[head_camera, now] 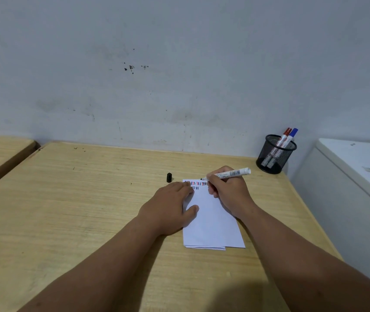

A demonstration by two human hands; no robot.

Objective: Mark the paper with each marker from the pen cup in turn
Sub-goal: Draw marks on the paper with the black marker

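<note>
We pin the paper (211,221) at frame centre with our flat, spread left hand (170,206). Our right hand (229,190) grips the uncapped marker (229,173), tip at the paper's top edge. The pen cup (274,154) sits upper right on the wooden table (89,199), against a scuffed wall (157,75).

The table (89,199) is pale wood-grain, matt, scuffed with a few dark specks, and the wall (179,64) behind it is flat matt paint, stained and chipped in spots. The paper (213,221) is plain white and matt, a few thin sheets; the marker (231,173) has a smooth white plastic barrel with a printed label, and its cap (169,177) is black plastic. The pen cup (275,154) is black wire mesh, and the cabinet (348,167) beside the table looks smooth, off-white and faintly glossy.
</note>
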